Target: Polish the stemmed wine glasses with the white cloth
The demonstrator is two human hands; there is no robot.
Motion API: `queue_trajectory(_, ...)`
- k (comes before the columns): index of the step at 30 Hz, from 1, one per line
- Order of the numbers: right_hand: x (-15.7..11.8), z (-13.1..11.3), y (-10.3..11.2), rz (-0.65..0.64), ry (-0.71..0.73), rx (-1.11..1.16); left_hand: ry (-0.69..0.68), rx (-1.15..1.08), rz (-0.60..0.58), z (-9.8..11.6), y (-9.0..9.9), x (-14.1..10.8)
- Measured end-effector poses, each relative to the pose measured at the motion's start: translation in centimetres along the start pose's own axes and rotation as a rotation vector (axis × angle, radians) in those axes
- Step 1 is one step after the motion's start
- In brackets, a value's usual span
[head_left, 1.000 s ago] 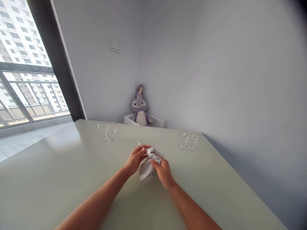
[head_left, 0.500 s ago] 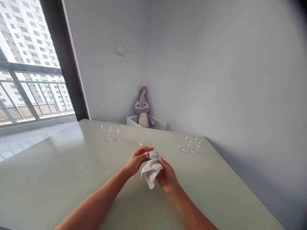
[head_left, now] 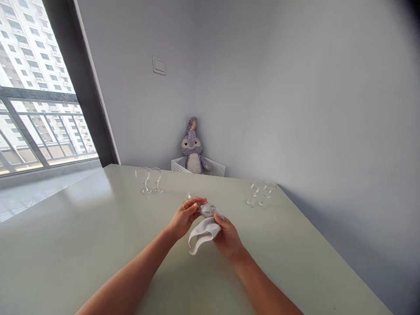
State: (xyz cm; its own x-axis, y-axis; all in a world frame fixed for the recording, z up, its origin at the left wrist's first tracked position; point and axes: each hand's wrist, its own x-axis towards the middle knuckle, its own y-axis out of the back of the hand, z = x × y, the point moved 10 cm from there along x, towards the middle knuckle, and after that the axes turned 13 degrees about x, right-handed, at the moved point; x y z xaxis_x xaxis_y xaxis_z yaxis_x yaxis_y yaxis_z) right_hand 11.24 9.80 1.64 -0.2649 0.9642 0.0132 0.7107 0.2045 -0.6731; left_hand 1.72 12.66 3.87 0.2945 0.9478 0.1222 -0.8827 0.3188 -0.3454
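One stemmed glass (head_left: 209, 211) held above the near-middle of a pale green desk (head_left: 295, 258), lying almost sideways: bowl to the right, foot to the left and a little farther off. Left hand (head_left: 182, 219) has the stem end, thumb and fingers (head_left: 191, 210) closed in a light pinch near the base of the bowl; foot pokes out beyond the knuckles. Right hand (head_left: 229, 238) grips a pale grey cloth (head_left: 204, 228) at the bowl's mouth, thumb on top by the rim, the other fingers mostly hidden beneath. Part of the cloth seems bunched inside the bowl, grey through the clear wall; the rest hangs below in a loose fold. Whether the right fingers also press on the glass itself, cannot tell.

Farther back on the desk, left: two upright glasses, a left-hand one (head_left: 146, 191) and its neighbour (head_left: 157, 190), close together. Near the right edge, a second upright pair, the nearer-in glass (head_left: 250, 204) and the outer glass (head_left: 263, 204), bowls overlapping in view.

Past the far edge: purple plush toy (head_left: 194, 162) in a white perforated basket (head_left: 215, 167), at the corner of grey walls. Light switch (head_left: 159, 65) above, to the left. Far left, a railing (head_left: 52, 114) with a tall pale building (head_left: 36, 52) beyond.
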Motion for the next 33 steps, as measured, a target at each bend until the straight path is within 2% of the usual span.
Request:
queue_trajectory(2, -0.2, 0.2, -0.3, -0.016, 0.004, -0.015, 0.011, 0.017, 0.038, -0.3, 0.4, 0.0)
queue_trajectory(4, -0.4, -0.3, -0.3, -0.014, 0.113, -0.234, 0.053, 0.036, 0.077, -1.1, 1.0, 0.1)
queue_trajectory(7, -0.9, -1.3, -0.8, -0.033, 0.343, -0.686, 0.149, 0.093, 0.091, -2.7, 1.5, 0.2)
queue_trajectory(9, -0.9, -1.3, -1.1, -0.064, 0.394, -0.850, 0.211, 0.163, 0.122, -3.4, 2.0, 0.1)
queue_trajectory(10, -0.8, -1.2, -1.1, -0.069, 0.387, -0.857, 0.218, 0.185, 0.142, -3.5, 2.2, 0.1)
queue_trajectory(12, -0.4, -1.5, -0.2, -0.017, 0.330, -0.709, 0.179, 0.170, 0.141, -3.0, 2.0, 0.1)
queue_trajectory(15, 0.3, -0.6, 1.4, 0.074, 0.121, -0.237, 0.101, 0.012, 0.048, -2.1, 0.6, 0.1)
queue_trajectory(17, 0.5, 0.5, 1.5, 0.075, -0.015, 0.034, 0.094, -0.053, 0.020, -1.9, 0.1, 0.0)
queue_trajectory(19, 0.4, 1.0, 1.0, 0.054, -0.068, 0.154, 0.082, -0.045, 0.034, -1.7, 0.2, 0.0)
queue_trajectory(21, 0.2, 1.0, 0.6, 0.025, -0.065, 0.119, 0.064, -0.010, 0.056, -1.6, 0.6, 0.0)
queue_trajectory(24, 0.0, 0.2, -0.1, -0.028, 0.056, -0.196, 0.066, 0.041, 0.090, -1.6, 1.4, 0.2)
queue_trajectory(28, -0.3, -1.5, -0.9, -0.115, 0.360, -0.897, 0.140, 0.106, 0.114, -2.3, 2.5, 0.4)
queue_trajectory(31, 0.1, -1.3, -0.4, -0.178, 0.441, -1.317, 0.160, 0.142, 0.175, -2.4, 3.7, 0.6)
queue_trajectory(33, 0.4, -1.7, 0.4, -0.154, 0.474, -1.443, 0.155, 0.139, 0.239, -2.2, 4.8, 0.6)
